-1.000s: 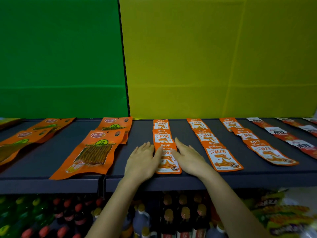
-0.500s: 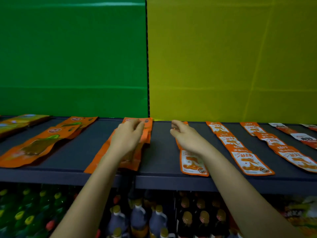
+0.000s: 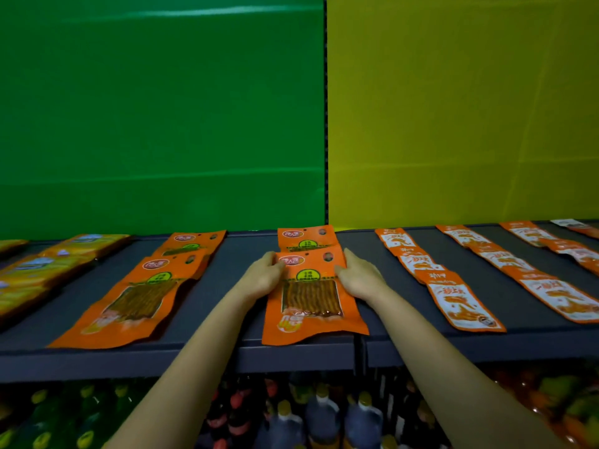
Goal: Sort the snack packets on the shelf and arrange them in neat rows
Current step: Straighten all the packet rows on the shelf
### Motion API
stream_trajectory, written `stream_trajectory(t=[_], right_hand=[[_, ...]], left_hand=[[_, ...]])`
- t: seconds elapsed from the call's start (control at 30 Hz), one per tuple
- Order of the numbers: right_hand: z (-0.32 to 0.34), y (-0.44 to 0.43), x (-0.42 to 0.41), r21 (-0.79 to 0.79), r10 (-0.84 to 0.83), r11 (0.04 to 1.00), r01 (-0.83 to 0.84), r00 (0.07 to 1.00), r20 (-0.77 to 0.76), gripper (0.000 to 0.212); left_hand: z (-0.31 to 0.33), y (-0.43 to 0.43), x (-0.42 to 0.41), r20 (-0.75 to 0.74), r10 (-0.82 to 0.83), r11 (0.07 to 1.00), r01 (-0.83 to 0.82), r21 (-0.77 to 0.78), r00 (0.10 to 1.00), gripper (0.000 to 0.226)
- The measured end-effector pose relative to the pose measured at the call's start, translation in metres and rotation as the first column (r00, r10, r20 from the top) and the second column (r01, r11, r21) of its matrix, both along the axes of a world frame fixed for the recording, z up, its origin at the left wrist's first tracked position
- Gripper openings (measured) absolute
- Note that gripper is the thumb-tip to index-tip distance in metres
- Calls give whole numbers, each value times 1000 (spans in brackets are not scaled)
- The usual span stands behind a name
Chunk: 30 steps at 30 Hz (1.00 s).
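Packet (image 3: pixel 311 299) on shelf (image 3: pixel 227 277) between hands

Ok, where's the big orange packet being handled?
Head view, mid-frame, front edge of the shelf: the front packet sits between left hand and right hand, overlapping the rear packet behind it.
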State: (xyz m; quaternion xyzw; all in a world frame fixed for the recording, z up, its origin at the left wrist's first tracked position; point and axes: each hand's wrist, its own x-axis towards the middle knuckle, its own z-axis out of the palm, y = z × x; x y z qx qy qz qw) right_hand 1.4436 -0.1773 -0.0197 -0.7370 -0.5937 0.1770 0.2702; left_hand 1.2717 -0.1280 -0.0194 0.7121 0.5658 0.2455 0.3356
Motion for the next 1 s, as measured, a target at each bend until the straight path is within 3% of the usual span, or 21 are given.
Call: stream_trajectory(t=[0.17, 0.4, 0.53, 0.77, 0.87, 1.0], right_hand=[[-3, 2, -2, -4, -3, 1000, 3, 999, 49, 39], [-7, 8, -3, -61, 11, 998, -4, 993, 117, 54], [-7, 9, -1, -66, 0, 998, 5, 997, 81, 55], [-8, 5, 0, 97, -45, 994, 46, 999, -15, 40], [-8, 1, -1, 177, -45, 982, 59, 996, -81, 34], [1, -7, -2, 299, -35, 951, 84, 986, -166, 36]], left_hand=[[-8, 5, 4, -189, -15, 990, 41, 135, 982, 44], [-16, 10, 1, -209, 33, 970, 19, 242, 977, 35], [-17, 11, 1, -228, 49, 961, 16, 275, 973, 32], [-18, 10, 0, -283, 59, 956, 27, 292, 957, 44], [-17, 6, 0, -225, 59, 957, 9, 289, 972, 45], [-8, -6, -7, -15, 94, 923, -82, 375, 995, 37]])
